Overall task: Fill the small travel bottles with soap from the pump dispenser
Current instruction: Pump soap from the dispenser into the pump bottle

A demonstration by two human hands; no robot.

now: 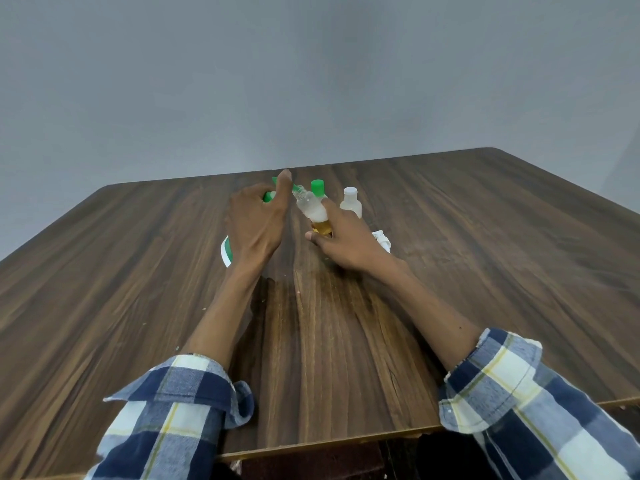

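Observation:
My left hand [258, 220] rests on top of the green pump dispenser [268, 196], covering most of it; only bits of the green head and a white-and-green base [225, 251] show. My right hand [343, 237] grips an uncapped small clear travel bottle [311, 207], tilted with its open neck towards the pump nozzle. Yellow soap with white foam sits in the bottle's lower part. Behind it stand a green-capped travel bottle [318, 187] and a white-capped travel bottle [350, 201].
All of this stands on a dark wooden table [485, 254] that ends at a grey wall. A small white object [382, 239] lies just right of my right hand. The table's near edge is under my plaid sleeves.

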